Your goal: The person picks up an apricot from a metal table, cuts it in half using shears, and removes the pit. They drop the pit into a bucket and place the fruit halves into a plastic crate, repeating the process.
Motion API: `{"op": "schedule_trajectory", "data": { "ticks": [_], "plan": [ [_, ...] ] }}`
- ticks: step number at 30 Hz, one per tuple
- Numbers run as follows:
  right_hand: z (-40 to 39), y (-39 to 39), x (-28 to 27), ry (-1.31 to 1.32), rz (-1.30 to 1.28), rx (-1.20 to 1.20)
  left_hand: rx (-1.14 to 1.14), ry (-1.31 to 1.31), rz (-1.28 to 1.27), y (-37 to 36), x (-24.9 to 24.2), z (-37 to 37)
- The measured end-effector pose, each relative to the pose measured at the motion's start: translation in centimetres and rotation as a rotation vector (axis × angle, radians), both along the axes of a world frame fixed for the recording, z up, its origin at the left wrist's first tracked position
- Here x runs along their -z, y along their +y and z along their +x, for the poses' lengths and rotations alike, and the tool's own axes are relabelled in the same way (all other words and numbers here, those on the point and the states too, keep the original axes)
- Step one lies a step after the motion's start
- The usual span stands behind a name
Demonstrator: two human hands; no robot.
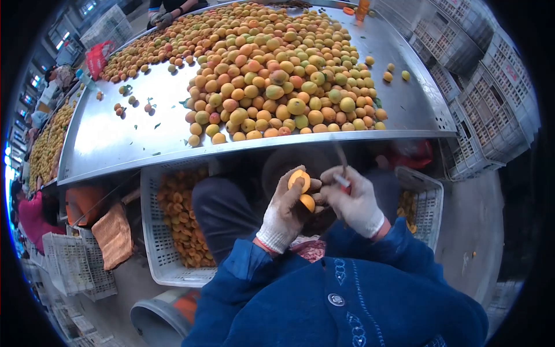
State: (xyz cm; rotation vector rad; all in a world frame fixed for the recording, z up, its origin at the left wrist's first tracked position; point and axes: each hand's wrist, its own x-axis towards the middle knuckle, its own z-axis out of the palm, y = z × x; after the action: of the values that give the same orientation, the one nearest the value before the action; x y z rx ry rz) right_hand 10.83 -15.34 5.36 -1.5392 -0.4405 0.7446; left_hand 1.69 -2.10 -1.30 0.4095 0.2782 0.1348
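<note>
The person's two hands are in pale gloves and work close together in front of the body, just past the near edge of the table (130,141). The left hand (282,211), stained brown at its fingers, is bent and pinches the upper half (296,174) of a fruit. This half shows an orange face to the camera, and its long axis leans, the far end slightly to the right. The lower half (307,203) sits just below it, at the same fingers, nearer to the body; its long axis is not clear.

The right hand (354,199) is closed around a knife (343,162), with a red and white part at the grip. The knife is blurred, but its long axis runs away from the body, and the far end points to the table and a little to the left. It is beside the halves, on their right.

On the table lies a big heap (277,87) of whole fruit. Below, the left crate (151,237) holds many cut pieces (184,222), and the right crate (430,217) stands by the other knee.
</note>
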Motion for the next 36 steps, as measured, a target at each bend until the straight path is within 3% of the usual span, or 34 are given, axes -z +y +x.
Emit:
{"op": "schedule_trajectory", "data": {
  "ticks": [2, 4, 6, 14, 20, 26, 28, 30, 32, 34, 36],
  "plan": [
    [0.6, 0.8, -0.7, 0.149, 0.080, 0.200, 0.044, 0.024, -0.003, -0.4, -0.7, -0.3],
    [0.9, 1.2, -0.6, 0.140, 0.297, 0.290, 0.051, 0.078, 0.233, -0.8, -1.5, -0.9],
    [1.1, 1.7, -0.9, 0.053, 0.464, 0.263, 0.072, 0.094, 0.242, -1.1, -1.8, -1.3],
    [0.3, 2.4, -1.2, -0.188, 0.600, 0.263, 0.094, 0.013, 0.361, -2.7, -1.9, -1.5],
    [-0.4, 1.8, -0.2, -0.305, 0.566, 0.280, 0.070, 0.058, 0.409, -3.9, -2.6, -1.8],
    [-0.8, 1.4, 0.6, -0.124, 0.665, 0.257, 0.036, 0.111, 0.479, -4.7, -2.8, -2.2],
    [-0.6, 1.8, 0.8, -0.047, 0.717, 0.310, -0.025, 0.081, 0.616, -5.1, -1.2, -2.0],
    [-0.5, 2.1, 0.6, 0.063, 0.664, 0.374, -0.160, -0.050, 1.164, -4.5, 0.0, -1.7],
    [-0.2, 2.6, 0.5, 0.190, 0.575, 0.510, -0.010, 0.023, 0.970, -4.4, 0.1, -2.2],
    [0.6, 2.3, 1.0, 0.423, 0.589, 0.545, 0.021, 0.016, 1.019, -4.1, 0.7, -2.2],
    [0.9, 2.2, 1.7, 0.479, 0.547, 0.589, 0.069, 0.023, 0.938, -4.4, 1.0, -2.1]
  ]
}}
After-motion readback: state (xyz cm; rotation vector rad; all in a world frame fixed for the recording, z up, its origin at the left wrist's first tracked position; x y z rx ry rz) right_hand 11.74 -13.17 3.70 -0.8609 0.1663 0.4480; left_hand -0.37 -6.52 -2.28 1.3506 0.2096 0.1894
